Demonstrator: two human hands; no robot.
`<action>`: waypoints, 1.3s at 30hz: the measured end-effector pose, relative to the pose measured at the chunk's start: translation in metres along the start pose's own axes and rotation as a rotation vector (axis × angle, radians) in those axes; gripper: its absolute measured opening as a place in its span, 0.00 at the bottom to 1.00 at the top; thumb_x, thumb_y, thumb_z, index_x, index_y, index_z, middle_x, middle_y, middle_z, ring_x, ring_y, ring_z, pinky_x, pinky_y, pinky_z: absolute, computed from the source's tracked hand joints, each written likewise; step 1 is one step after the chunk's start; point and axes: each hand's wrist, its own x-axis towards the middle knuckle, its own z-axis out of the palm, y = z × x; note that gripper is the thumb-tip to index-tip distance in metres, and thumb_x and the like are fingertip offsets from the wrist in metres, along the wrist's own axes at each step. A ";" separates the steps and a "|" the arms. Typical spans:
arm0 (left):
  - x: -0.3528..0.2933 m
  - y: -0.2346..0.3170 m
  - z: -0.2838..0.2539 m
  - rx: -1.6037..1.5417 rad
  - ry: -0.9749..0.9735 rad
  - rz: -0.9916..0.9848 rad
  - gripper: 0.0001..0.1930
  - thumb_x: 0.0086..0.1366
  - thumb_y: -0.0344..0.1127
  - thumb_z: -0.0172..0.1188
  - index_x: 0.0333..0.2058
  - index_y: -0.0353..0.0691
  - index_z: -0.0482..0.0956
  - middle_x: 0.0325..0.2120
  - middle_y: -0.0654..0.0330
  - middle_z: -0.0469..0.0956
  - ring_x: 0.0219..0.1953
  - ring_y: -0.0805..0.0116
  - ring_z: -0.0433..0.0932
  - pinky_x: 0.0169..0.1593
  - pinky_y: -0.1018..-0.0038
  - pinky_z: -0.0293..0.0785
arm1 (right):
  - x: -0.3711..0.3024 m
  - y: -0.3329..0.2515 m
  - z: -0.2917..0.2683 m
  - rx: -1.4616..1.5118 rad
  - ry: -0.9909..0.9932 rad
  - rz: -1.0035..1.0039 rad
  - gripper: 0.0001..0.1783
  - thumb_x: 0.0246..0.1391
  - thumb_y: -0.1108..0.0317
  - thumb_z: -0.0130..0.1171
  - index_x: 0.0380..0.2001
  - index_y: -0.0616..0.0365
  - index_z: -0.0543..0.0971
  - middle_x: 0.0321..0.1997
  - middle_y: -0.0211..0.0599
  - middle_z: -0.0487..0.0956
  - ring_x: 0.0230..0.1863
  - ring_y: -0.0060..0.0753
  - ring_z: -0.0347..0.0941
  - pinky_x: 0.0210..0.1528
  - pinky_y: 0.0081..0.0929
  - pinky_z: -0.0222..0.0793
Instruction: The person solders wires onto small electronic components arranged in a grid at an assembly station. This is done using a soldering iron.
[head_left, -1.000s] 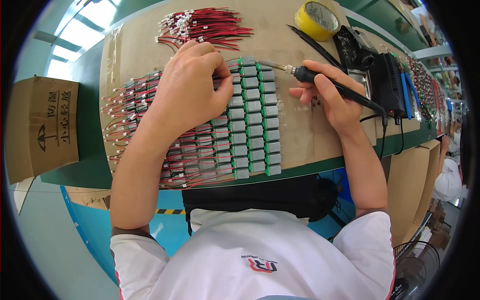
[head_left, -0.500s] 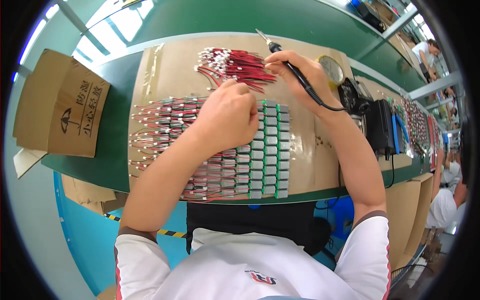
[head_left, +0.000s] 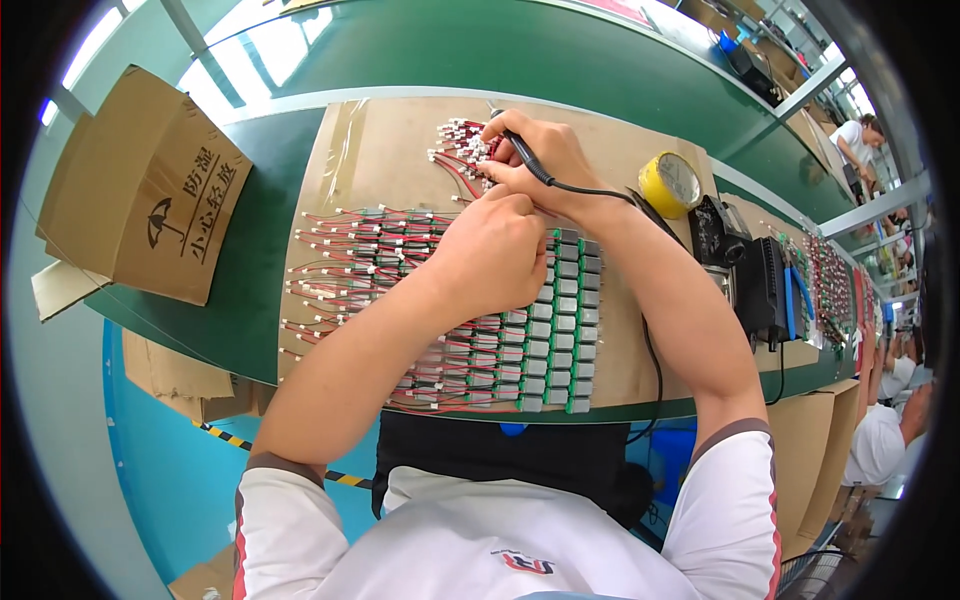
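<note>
My right hand (head_left: 556,165) is closed round a soldering iron (head_left: 530,158), tilted with its tip end pointing away. The hand lies over a pile of red wire leads with white connectors (head_left: 462,150), hiding much of it, and its fingers meet my left fingertips. My left hand (head_left: 497,252) is closed, knuckles up, above the far part of the rows of small grey-and-green battery packs (head_left: 565,340). Whatever its fingertips pinch is hidden. Many packs have red and black leads (head_left: 335,262) stretching to the left, ending in white plugs.
A brown cardboard sheet (head_left: 340,165) covers the green bench. At left stands an open carton (head_left: 180,210). Yellow tape (head_left: 670,185) and a black soldering station (head_left: 762,290) are at right, the iron's cable trailing nearby. Other people sit at the far right.
My right hand with the soldering iron has moved left and down over the wire leads, up against my left hand. The whole view has shifted slightly.
</note>
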 end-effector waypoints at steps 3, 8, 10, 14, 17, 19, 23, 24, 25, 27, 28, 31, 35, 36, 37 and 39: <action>0.000 0.002 -0.003 -0.002 0.000 -0.005 0.03 0.54 0.28 0.68 0.26 0.35 0.84 0.32 0.54 0.81 0.46 0.50 0.79 0.56 0.57 0.78 | -0.001 -0.004 0.000 0.055 0.008 0.073 0.16 0.55 0.70 0.70 0.47 0.59 0.83 0.31 0.43 0.86 0.32 0.39 0.83 0.39 0.36 0.79; 0.002 0.001 -0.002 -0.032 -0.048 -0.034 0.05 0.54 0.30 0.71 0.26 0.37 0.85 0.31 0.55 0.81 0.44 0.50 0.80 0.55 0.58 0.78 | -0.007 0.001 -0.017 0.212 0.125 0.178 0.18 0.58 0.75 0.73 0.51 0.57 0.83 0.35 0.34 0.88 0.37 0.22 0.84 0.44 0.24 0.81; 0.001 0.002 -0.007 -0.042 -0.044 -0.055 0.07 0.55 0.32 0.73 0.27 0.37 0.85 0.32 0.54 0.82 0.45 0.50 0.80 0.55 0.58 0.78 | -0.013 -0.008 -0.031 0.237 0.165 0.162 0.18 0.59 0.73 0.73 0.52 0.56 0.83 0.35 0.33 0.88 0.36 0.21 0.84 0.43 0.23 0.81; 0.003 0.009 -0.018 -0.141 -0.014 -0.147 0.08 0.57 0.34 0.72 0.29 0.35 0.85 0.34 0.50 0.83 0.47 0.49 0.81 0.57 0.58 0.77 | -0.047 -0.015 -0.068 0.293 0.207 0.079 0.20 0.58 0.72 0.74 0.53 0.55 0.82 0.35 0.32 0.88 0.35 0.20 0.84 0.40 0.22 0.81; 0.005 0.011 -0.027 -0.236 0.098 -0.226 0.12 0.60 0.34 0.76 0.37 0.35 0.86 0.32 0.60 0.83 0.34 0.70 0.80 0.36 0.74 0.76 | -0.086 -0.031 -0.085 0.296 0.167 0.162 0.20 0.58 0.74 0.73 0.54 0.55 0.82 0.36 0.30 0.88 0.36 0.18 0.84 0.41 0.20 0.81; 0.005 0.011 -0.027 -0.298 0.108 -0.222 0.14 0.60 0.34 0.78 0.42 0.36 0.87 0.32 0.66 0.84 0.29 0.82 0.75 0.30 0.82 0.69 | -0.112 -0.040 -0.086 0.294 0.172 0.167 0.21 0.59 0.76 0.71 0.55 0.55 0.81 0.38 0.31 0.88 0.39 0.19 0.85 0.44 0.20 0.82; 0.008 0.026 -0.029 -0.550 -0.095 -0.429 0.13 0.63 0.32 0.76 0.46 0.37 0.89 0.32 0.67 0.86 0.28 0.85 0.75 0.32 0.84 0.70 | -0.138 -0.046 -0.064 0.358 0.195 0.123 0.20 0.58 0.79 0.71 0.54 0.57 0.81 0.39 0.32 0.88 0.40 0.20 0.85 0.46 0.21 0.82; 0.006 0.025 -0.027 -0.597 -0.102 -0.433 0.11 0.64 0.31 0.76 0.44 0.36 0.89 0.32 0.67 0.86 0.29 0.85 0.76 0.33 0.84 0.71 | -0.139 -0.045 -0.056 0.363 0.212 0.094 0.21 0.57 0.79 0.72 0.53 0.56 0.82 0.37 0.31 0.87 0.38 0.19 0.84 0.43 0.20 0.82; 0.005 0.023 -0.025 -0.643 -0.109 -0.437 0.09 0.65 0.30 0.75 0.42 0.35 0.89 0.32 0.66 0.86 0.30 0.84 0.77 0.34 0.84 0.72 | -0.139 -0.045 -0.054 0.309 0.204 0.049 0.21 0.57 0.79 0.72 0.54 0.56 0.82 0.37 0.31 0.87 0.37 0.18 0.83 0.42 0.20 0.82; 0.003 0.018 -0.022 -0.625 -0.079 -0.427 0.08 0.64 0.31 0.75 0.41 0.36 0.90 0.31 0.67 0.86 0.28 0.84 0.76 0.32 0.83 0.71 | -0.138 -0.043 -0.049 0.278 0.203 -0.016 0.21 0.57 0.79 0.72 0.53 0.55 0.82 0.35 0.29 0.87 0.35 0.17 0.82 0.39 0.20 0.81; 0.001 0.015 -0.021 -0.613 -0.041 -0.412 0.08 0.64 0.33 0.76 0.39 0.36 0.91 0.29 0.67 0.86 0.26 0.84 0.75 0.30 0.81 0.70 | -0.139 -0.043 -0.049 0.297 0.200 0.016 0.20 0.57 0.79 0.72 0.53 0.56 0.82 0.35 0.29 0.87 0.35 0.17 0.82 0.40 0.20 0.81; 0.003 0.010 -0.026 -0.740 0.042 -0.519 0.08 0.65 0.32 0.75 0.34 0.33 0.88 0.27 0.69 0.83 0.27 0.86 0.75 0.30 0.83 0.69 | -0.146 -0.036 -0.058 0.386 0.212 0.113 0.18 0.59 0.79 0.71 0.52 0.58 0.83 0.38 0.31 0.87 0.38 0.18 0.83 0.43 0.19 0.81; -0.001 -0.002 -0.032 -0.698 -0.035 -0.516 0.09 0.63 0.33 0.76 0.35 0.34 0.87 0.30 0.67 0.84 0.31 0.82 0.77 0.33 0.81 0.71 | -0.151 -0.033 -0.062 0.425 0.271 0.139 0.19 0.58 0.80 0.70 0.52 0.60 0.82 0.39 0.33 0.86 0.40 0.19 0.84 0.44 0.18 0.80; 0.000 0.001 -0.031 -0.697 -0.038 -0.519 0.09 0.63 0.33 0.76 0.35 0.34 0.87 0.30 0.67 0.84 0.31 0.82 0.77 0.33 0.81 0.71 | -0.151 -0.033 -0.061 0.463 0.307 0.136 0.19 0.58 0.81 0.70 0.52 0.60 0.82 0.39 0.33 0.86 0.40 0.19 0.83 0.44 0.18 0.80; 0.002 0.007 -0.029 -0.542 0.044 -0.382 0.10 0.61 0.33 0.76 0.37 0.34 0.88 0.33 0.63 0.85 0.35 0.77 0.79 0.36 0.78 0.73 | -0.151 -0.032 -0.061 0.479 0.300 0.135 0.19 0.57 0.81 0.70 0.53 0.59 0.82 0.38 0.31 0.86 0.39 0.17 0.83 0.43 0.18 0.80; 0.007 0.015 -0.033 -0.386 0.120 -0.243 0.11 0.59 0.32 0.76 0.39 0.34 0.88 0.36 0.60 0.86 0.38 0.72 0.81 0.39 0.74 0.75 | -0.151 -0.038 -0.060 0.383 0.244 0.128 0.20 0.57 0.81 0.70 0.53 0.58 0.83 0.37 0.29 0.86 0.36 0.15 0.81 0.40 0.17 0.79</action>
